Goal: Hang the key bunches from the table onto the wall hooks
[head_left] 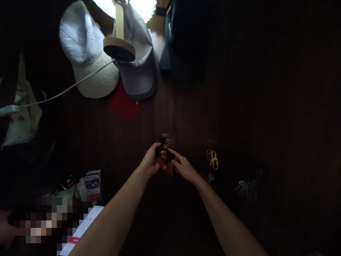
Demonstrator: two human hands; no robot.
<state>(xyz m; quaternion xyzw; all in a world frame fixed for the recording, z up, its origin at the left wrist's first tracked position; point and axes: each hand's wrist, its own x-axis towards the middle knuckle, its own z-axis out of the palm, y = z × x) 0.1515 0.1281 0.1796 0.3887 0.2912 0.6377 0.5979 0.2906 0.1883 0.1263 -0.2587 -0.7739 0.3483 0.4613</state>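
Red flat strip with a small pale mark (164,166): it hangs low between the left hand (152,161) and the right hand (183,168), in front of the dark brown wood-like panel (186,113). I judge it light and soft; it would bend and swing rather than resist, so its flat middle is a good place to steady it.

Dark blue ring-like piece (160,150): it is at the fingers of the left hand, just above the red strip. Probably it is light, stiff and a little smooth — not fragile. A pinch at its edge, between thumb and forefinger, seems the surest hold.

Grip on the left: the fingers are curled around the blue piece and grasp it, the thumb lying at its upper side.

Grip on the right: the forefinger is stretched toward the blue piece, the other fingers are half bent near the strip. Whether they pinch anything — I cannot tell in this dim light.

Silver metal hook (167,141): just above the fingertips; thin and rigid by its look. Contact with the blue piece is not clear.

Red bundle with yellow cord (214,160): it hangs to the right, apart from both hands.
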